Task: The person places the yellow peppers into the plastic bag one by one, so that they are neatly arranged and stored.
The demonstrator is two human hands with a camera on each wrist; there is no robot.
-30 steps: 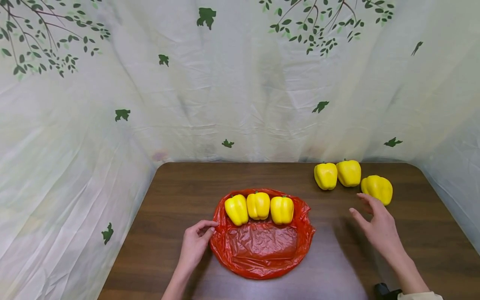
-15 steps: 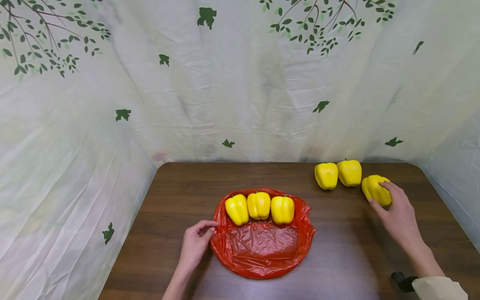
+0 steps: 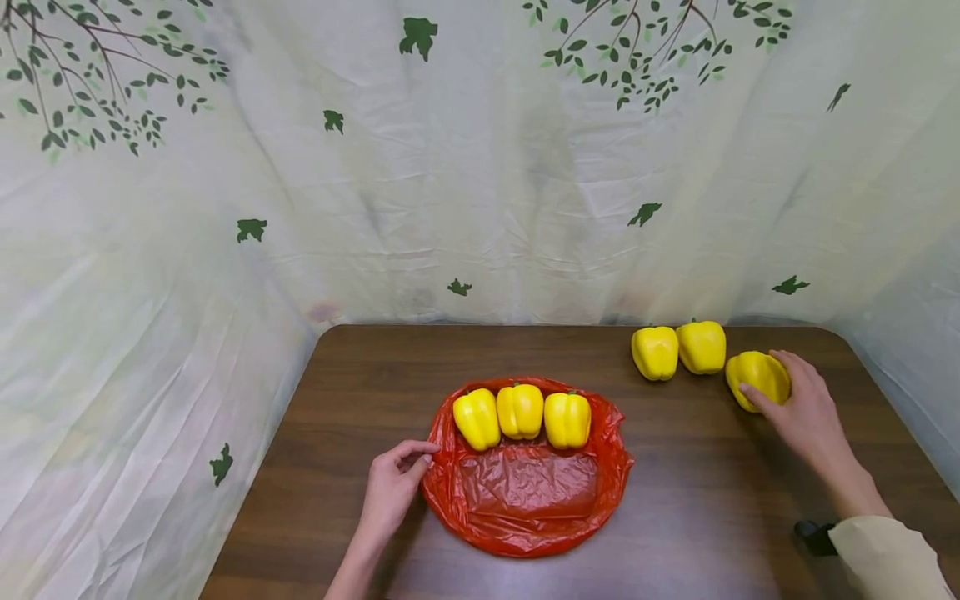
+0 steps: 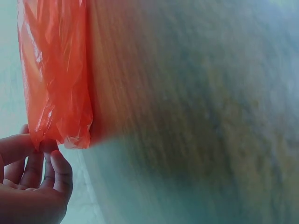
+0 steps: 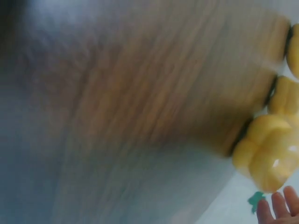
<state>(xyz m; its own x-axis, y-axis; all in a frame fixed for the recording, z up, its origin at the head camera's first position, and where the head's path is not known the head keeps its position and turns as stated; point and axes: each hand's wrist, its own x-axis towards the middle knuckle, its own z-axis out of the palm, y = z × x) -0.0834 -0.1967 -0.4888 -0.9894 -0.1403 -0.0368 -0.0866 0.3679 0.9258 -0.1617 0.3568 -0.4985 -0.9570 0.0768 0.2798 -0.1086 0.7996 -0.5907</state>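
A red plastic bag (image 3: 528,533) lies spread with its rim rolled open. Three yellow bell peppers (image 3: 520,411) sit in a row along its far side. My left hand (image 3: 393,483) pinches the bag's left rim between thumb and fingers; the left wrist view shows the thin red plastic (image 4: 58,84) at the fingertips. At the right, my right hand (image 3: 806,412) grips another yellow bell pepper (image 3: 752,377), thumb across its front and fingers at its right side. In the right wrist view, the fingertips are right at this pepper (image 5: 268,151).
Two more yellow bell peppers, a left one (image 3: 656,353) and a right one (image 3: 702,347), stand near the back edge of the brown wooden table (image 3: 360,375). Behind hangs a pale curtain (image 3: 487,167) with leaf prints.
My right hand has moved right and away from me, from short of the rightmost pepper onto it, and its fingers have come round the pepper's side. The left hand keeps its hold on the rim.
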